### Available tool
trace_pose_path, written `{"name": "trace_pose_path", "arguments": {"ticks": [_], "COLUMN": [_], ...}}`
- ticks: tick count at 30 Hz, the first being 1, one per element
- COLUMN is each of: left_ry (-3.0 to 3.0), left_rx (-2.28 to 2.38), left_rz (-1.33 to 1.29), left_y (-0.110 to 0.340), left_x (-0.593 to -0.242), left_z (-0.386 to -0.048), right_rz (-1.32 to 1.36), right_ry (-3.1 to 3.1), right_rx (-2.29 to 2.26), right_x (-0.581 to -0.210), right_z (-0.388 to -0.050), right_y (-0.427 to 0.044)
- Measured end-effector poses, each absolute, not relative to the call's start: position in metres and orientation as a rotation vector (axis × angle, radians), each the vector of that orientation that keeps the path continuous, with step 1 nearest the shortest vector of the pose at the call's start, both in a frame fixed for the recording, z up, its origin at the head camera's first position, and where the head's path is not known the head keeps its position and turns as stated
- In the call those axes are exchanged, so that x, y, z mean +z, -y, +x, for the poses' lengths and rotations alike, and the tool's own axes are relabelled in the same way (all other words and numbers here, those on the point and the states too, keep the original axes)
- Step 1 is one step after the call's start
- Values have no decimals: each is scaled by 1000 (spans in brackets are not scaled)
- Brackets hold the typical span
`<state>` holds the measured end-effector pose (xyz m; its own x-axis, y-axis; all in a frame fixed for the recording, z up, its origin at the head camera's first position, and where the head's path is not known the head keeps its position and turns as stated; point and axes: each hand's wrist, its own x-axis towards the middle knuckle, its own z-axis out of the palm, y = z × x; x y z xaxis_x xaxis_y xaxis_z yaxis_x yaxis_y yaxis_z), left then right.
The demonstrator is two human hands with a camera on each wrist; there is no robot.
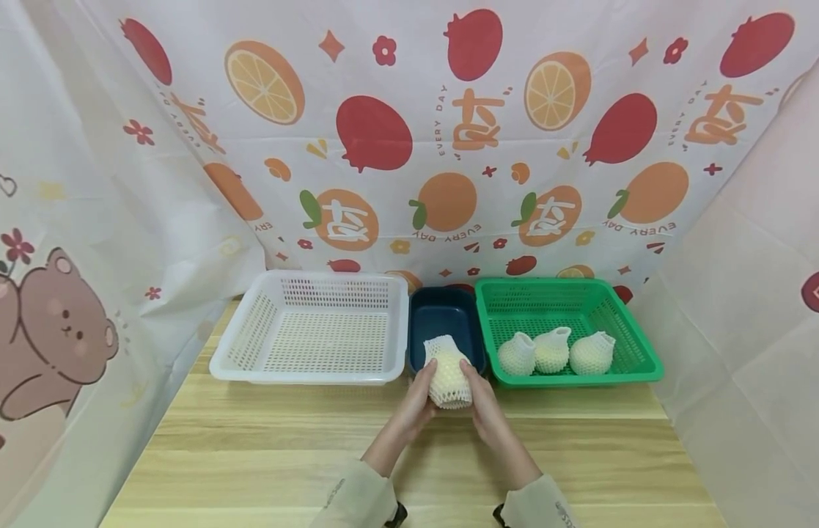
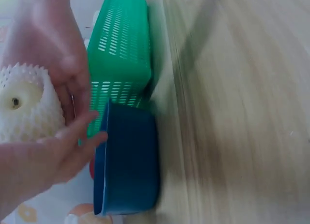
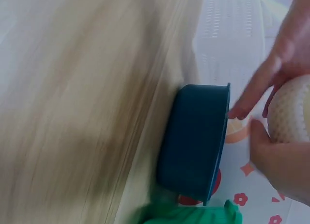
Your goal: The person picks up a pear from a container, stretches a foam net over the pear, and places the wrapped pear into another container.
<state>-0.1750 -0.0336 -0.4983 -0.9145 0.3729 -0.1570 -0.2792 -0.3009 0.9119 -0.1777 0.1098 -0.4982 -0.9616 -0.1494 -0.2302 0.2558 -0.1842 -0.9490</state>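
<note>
A pale yellow round fruit (image 1: 449, 378) in a white foam net is held between both hands over the front of a dark blue basin (image 1: 442, 308). My left hand (image 1: 417, 402) grips its left side, and my right hand (image 1: 483, 403) grips its right side. The net's upper end stands up loosely past the fruit. In the left wrist view, a dark spot in a dimple shows on the fruit (image 2: 19, 100) through the net's opening. Part of the netted fruit (image 3: 290, 112) lies beyond the frame edge in the right wrist view.
A white perforated basket (image 1: 310, 378) stands left of the basin. On the right, a green basket (image 1: 581, 379) contains three netted fruits (image 1: 551, 352) along its front side. All three containers stand on a wooden table (image 1: 284, 433) before a fruit-printed curtain (image 1: 409, 257).
</note>
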Motion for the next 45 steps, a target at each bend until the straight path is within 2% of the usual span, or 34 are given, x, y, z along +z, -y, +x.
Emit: {"name": "trace_pose_path", "arguments": {"ticks": [6,15,25,39,45], "left_ry": [-1347,-1190,-1616,-1905,-1993], "left_rx": [2302,2263,2137,1976,1906], "left_rz": [122,26,78,287,339], "left_y": [36,42,47,47,44], "left_x": [-500,-499,-501,-512,-518], "left_z": [-176,-178,-176,-179,-183], "right_rz": [99,14,-56,-321,-337], "right_ry": [-2023,-1962,-2003,-2037,-2095], "right_rx": [-2042,-2056,-1988,-1871,-1806], "right_x": [-495,-502,-502,-505,-510], "right_z": [-177,-179,-181,-181,-181], "right_y": [-117,-127,-130,-140,-142]}}
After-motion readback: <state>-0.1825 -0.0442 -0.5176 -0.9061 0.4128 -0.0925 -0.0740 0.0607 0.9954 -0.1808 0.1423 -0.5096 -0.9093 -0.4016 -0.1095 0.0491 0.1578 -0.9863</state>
